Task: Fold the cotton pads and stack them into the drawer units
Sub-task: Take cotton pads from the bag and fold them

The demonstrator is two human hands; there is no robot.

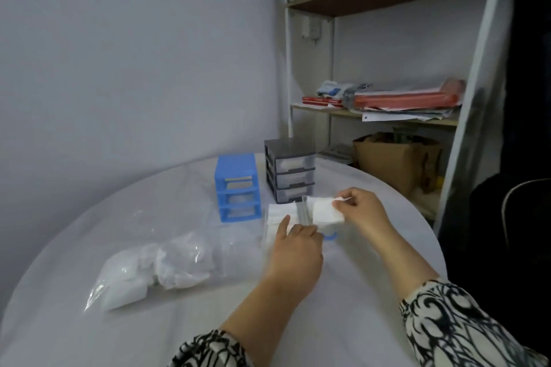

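Observation:
My right hand [362,208] pinches the upper corner of a white cotton pad [326,211] and holds it just above the table. My left hand [295,250] grips the pad's lower left edge, its forefinger stretched over a clear drawer [275,219] that lies on the table with white pads inside. A blue handle [329,237] shows beside the left hand. Behind stand a blue drawer unit [237,186], its top slot without a drawer, and a grey drawer unit [289,173] with pads behind its clear fronts.
A clear plastic bag [155,271] with several cotton pads lies at the left on the round white table [343,322]. Shelves [378,115] with papers and a cardboard box [393,158] stand behind at the right. A dark chair [524,217] is at the table's right.

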